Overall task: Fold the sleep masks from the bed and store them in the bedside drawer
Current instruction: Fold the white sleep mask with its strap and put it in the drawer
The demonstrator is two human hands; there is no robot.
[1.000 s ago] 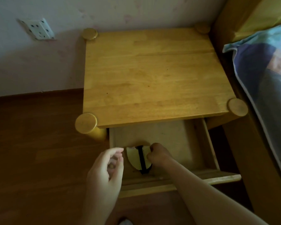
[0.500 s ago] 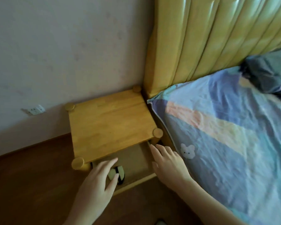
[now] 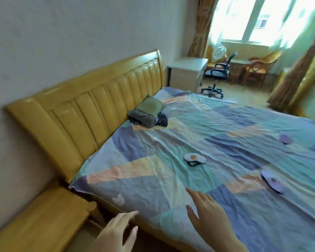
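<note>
Both hands free, reaching over the bed for the next mask

L hand & R hand spread, fingers loose, holding nothing, prob lined up for a pickup. Bedside table at left; drawer not clearly in view, contents can't tell. Further out on the sheet: egg-print mask mid-bed, purple mask to its right, another purple mask beyond, all unfolded.

Wooden bedside table lower left, beside patchwork-sheeted bed filling centre-right. White fried-egg sleep mask mid-bed; two lilac sleep masks further right. Folded olive blanket against padded yellow headboard.
</note>
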